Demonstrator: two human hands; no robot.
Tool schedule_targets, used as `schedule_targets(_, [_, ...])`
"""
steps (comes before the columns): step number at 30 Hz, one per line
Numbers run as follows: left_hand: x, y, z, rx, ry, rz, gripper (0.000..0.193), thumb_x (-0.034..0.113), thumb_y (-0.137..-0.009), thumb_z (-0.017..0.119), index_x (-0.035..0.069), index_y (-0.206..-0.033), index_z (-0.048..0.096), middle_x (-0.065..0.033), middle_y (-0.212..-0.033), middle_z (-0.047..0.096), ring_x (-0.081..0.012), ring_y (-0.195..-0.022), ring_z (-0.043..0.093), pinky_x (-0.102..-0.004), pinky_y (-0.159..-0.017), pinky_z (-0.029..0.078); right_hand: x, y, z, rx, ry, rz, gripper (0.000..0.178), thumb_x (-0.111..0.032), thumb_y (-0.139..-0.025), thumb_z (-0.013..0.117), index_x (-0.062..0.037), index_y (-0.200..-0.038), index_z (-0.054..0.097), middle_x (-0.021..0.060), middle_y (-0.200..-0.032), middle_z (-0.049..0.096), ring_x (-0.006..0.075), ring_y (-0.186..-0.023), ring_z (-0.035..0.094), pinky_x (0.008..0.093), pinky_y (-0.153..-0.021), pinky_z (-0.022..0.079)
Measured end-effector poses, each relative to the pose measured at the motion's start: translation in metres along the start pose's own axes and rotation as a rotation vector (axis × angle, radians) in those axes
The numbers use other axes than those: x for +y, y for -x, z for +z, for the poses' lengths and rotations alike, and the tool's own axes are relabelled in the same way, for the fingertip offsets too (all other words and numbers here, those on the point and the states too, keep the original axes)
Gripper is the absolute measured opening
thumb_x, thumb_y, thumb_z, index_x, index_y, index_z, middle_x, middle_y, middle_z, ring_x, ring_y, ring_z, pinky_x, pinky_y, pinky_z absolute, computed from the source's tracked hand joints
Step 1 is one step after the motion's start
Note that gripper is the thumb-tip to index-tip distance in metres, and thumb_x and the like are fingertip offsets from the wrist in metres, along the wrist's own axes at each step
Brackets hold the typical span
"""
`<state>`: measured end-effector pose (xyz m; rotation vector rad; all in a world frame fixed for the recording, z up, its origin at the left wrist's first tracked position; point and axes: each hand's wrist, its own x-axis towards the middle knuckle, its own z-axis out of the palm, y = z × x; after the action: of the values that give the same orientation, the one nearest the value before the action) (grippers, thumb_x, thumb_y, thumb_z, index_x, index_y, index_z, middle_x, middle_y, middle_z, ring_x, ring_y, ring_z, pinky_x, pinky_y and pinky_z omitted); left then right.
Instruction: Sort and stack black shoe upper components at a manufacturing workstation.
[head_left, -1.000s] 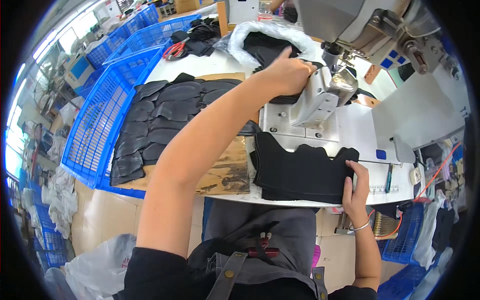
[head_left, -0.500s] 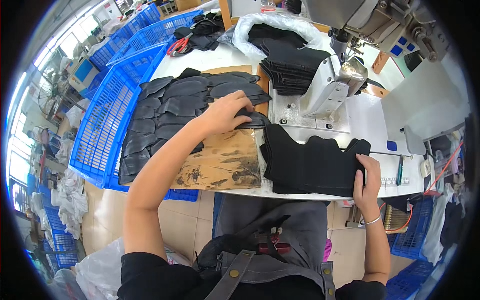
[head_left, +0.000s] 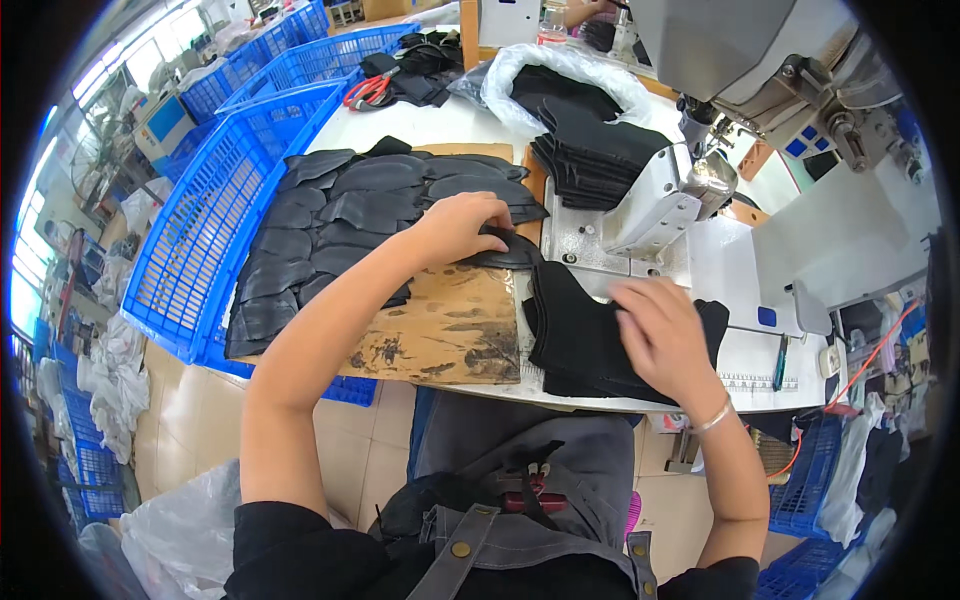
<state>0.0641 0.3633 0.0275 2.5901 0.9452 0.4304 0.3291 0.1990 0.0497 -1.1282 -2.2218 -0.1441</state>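
Note:
My left hand is closed on a dark curved piece at the right edge of a stained brown board, with thumb and fingers pinching it. Overlapping rows of similar black, leather-like pieces cover the left and far part of the board. Over a stack of black fabric panels at the table's front, my right hand hovers or lightly rests. Its fingers are stretched out and slightly blurred, and nothing shows in them. Whether it touches the top panel is hard to see.
Ahead on the right stands a sewing machine, beside another pile of black panels near a clear plastic bag. Blue crates line the left side. Red-handled scissors lie at the back; a pen lies at right.
My right hand has left the right edge of the panel stack and moved left and up over it. My left hand keeps its pinch on the curved piece. The view has shifted slightly.

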Motion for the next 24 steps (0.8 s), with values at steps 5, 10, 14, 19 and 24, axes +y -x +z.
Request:
schedule_targets(5, [-0.002, 0.009, 0.010, 0.189, -0.065, 0.083, 0.017, 0.022, -0.078, 0.068, 0.009, -0.089, 0.067, -0.0055, -0.088, 0.061, -0.0272, -0.086, 0.061, -0.0368, -0.072, 0.049, 0.010, -0.053, 0.062, -0.120, -0.082, -0.122, 0.029, -0.011, -0.084, 0.058, -0.0041, -0.113, 0.057, 0.0105, -0.104, 0.062, 0.0285, -0.098, 0.057, 0.0375, -0.087, 0.046])
schedule_targets(10, [-0.008, 0.020, 0.012, 0.241, -0.018, 0.132, 0.012, 0.011, -0.078, 0.067, 0.005, -0.089, 0.066, -0.0073, -0.084, 0.062, -0.0266, -0.076, 0.062, -0.0333, -0.067, 0.049, 0.021, -0.063, 0.079, -0.254, -0.176, 0.087, 0.035, -0.009, -0.087, 0.053, -0.0048, -0.121, 0.051, 0.0102, -0.102, 0.064, 0.0297, -0.102, 0.056, 0.0401, -0.088, 0.045])
schedule_targets(14, [0.002, 0.037, -0.021, 0.344, 0.405, -0.099, 0.005, 0.004, -0.087, 0.060, 0.002, -0.091, 0.062, -0.0048, -0.084, 0.067, -0.0114, -0.075, 0.062, -0.0265, -0.066, 0.050, 0.022, -0.060, 0.081, -0.180, -0.164, 0.049, 0.040, -0.006, -0.086, 0.052, -0.0061, -0.126, 0.047, 0.0104, -0.098, 0.066, 0.0312, -0.103, 0.055, 0.0420, -0.088, 0.045])
schedule_targets(19, [-0.042, 0.087, -0.080, 0.714, 0.979, -0.035, 0.021, 0.026, -0.094, 0.056, 0.005, -0.097, 0.054, -0.0078, -0.085, 0.062, -0.0158, -0.079, 0.062, -0.0261, -0.068, 0.052, 0.019, -0.066, 0.083, -0.174, -0.114, 0.054, 0.030, -0.010, -0.084, 0.056, -0.0050, -0.114, 0.055, 0.0086, -0.094, 0.063, 0.0280, -0.098, 0.057, 0.0407, -0.086, 0.045])
schedule_targets(24, [-0.008, 0.082, -0.081, 0.330, 0.690, -0.291, 0.038, 0.033, -0.090, 0.059, 0.002, -0.113, 0.053, -0.0103, -0.099, 0.060, -0.0161, -0.085, 0.060, -0.0259, -0.067, 0.051, 0.023, -0.064, 0.088, -0.160, 0.017, -0.076, 0.031, -0.008, -0.079, 0.056, -0.0065, -0.109, 0.062, 0.0066, -0.093, 0.060, 0.0238, -0.098, 0.056, 0.0370, -0.083, 0.046])
